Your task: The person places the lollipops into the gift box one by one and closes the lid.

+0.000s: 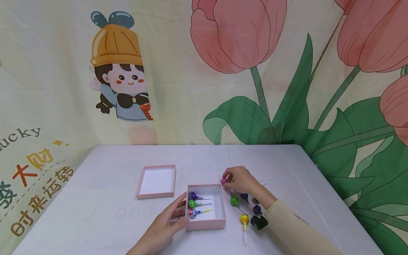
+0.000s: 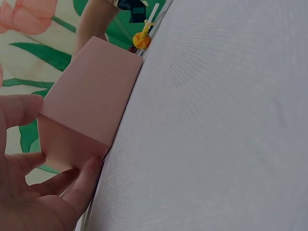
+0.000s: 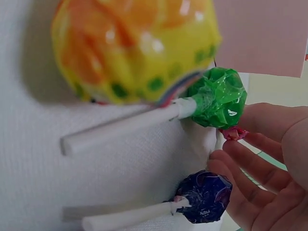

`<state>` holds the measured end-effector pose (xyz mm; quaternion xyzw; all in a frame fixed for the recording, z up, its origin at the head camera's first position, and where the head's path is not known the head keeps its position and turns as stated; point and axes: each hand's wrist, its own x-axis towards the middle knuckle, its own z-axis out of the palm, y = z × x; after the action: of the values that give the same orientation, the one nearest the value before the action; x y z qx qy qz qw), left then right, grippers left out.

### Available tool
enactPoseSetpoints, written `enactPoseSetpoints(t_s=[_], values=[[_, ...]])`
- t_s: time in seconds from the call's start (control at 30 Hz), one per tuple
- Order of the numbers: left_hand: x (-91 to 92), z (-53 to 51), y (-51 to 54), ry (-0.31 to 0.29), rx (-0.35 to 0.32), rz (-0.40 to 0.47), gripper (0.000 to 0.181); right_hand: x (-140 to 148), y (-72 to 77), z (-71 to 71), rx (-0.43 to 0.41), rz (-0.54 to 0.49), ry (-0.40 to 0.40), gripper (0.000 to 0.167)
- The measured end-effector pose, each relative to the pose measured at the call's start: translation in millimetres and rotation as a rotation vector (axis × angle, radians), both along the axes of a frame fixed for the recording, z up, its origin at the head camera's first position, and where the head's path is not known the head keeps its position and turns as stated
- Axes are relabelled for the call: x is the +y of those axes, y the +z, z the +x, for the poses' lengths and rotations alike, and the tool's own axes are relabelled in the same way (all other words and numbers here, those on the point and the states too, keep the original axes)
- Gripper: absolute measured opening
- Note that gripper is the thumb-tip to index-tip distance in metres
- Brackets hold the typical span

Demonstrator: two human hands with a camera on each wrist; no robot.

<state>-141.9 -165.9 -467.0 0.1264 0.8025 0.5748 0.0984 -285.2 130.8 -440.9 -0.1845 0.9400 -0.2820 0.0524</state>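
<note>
Progress, head view: looks roughly a third done, going by lollipops boxed vs not. Three lie in the pink box (image 1: 205, 224), lower centre of the frame, heads against its left wall, sticks pointing right: purple lollipop (image 1: 192, 196), green-wrapped lollipop (image 1: 192, 203), red-and-blue lollipop (image 1: 192, 213). Right half of box floor is bare. Lid (image 1: 156, 195) is off, upper left of the box, well apart from it.

Outstanding: pink lollipop (image 1: 224, 181) in hand just off the box's upper right corner, not in yet. Loose on the cloth, right of the box: green lollipop (image 1: 234, 201), yellow lollipop (image 1: 244, 219), dark blue lollipop (image 1: 244, 196), dark purple lollipop (image 1: 256, 209). Maybe more under the right wrist, can't tell.

Pose: right hand (image 1: 241, 178) reaches in from lower right, wrist bent, thumb and fingertips pinching the pink head. Left hand (image 1: 170, 217) comes from bottom centre, fingers spread and bent on the box's left wall, thumb at its lower left corner, gripping it, probably to steady it
</note>
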Motion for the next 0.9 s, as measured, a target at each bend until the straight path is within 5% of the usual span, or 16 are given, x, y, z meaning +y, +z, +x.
enactPoseSetpoints(t_s=[0.7,0.9], values=[[0.5,-2.9,0.0,-0.002,0.005,0.005,0.073,0,-3.4,-8.1,0.012,0.002,0.063,0.017],[-2.3,-2.7,-2.2,-0.022,0.021,0.014,0.073,3,6.9,-4.8,0.059,0.005,0.086,0.020]])
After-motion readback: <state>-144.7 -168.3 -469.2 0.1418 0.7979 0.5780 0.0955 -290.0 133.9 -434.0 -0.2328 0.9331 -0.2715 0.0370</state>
